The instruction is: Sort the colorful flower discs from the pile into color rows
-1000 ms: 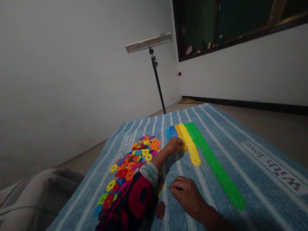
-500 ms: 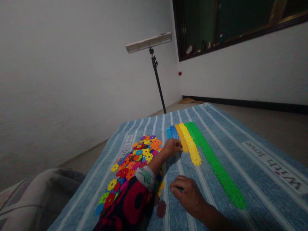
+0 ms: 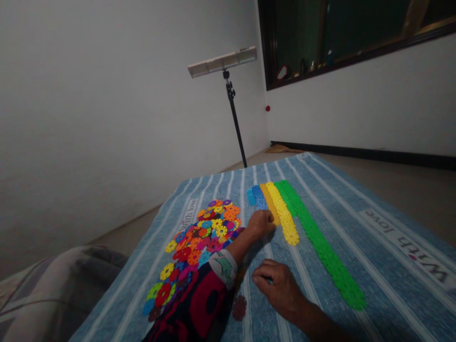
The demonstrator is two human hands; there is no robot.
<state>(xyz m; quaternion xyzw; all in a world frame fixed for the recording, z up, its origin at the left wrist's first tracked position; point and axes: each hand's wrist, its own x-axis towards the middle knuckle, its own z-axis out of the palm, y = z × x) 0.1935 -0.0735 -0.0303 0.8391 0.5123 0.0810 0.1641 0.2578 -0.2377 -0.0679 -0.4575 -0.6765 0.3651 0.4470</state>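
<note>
My left hand, in a patterned sleeve with a pale cuff, reaches over the cloth with its fingers pinched at the near end of the orange row. Whatever lies between those fingertips is hidden. Loosely curled, my right hand rests on the cloth closer to me, and no object shows in it. Beside the orange row run a yellow row and a long green row of overlapping flower-shaped plastic discs. Blue and short light-blue rows lie left of it.
A mixed pile of coloured discs spreads left of my forearm. One dark red disc lies apart near my sleeve. The striped blue cloth covers the table. Behind stands a lamp on a black pole; grey fabric is at lower left.
My left hand has shifted slightly right and nearer to me, now covering the orange row's near end and uncovering more of the blue row. My right hand has stayed put.
</note>
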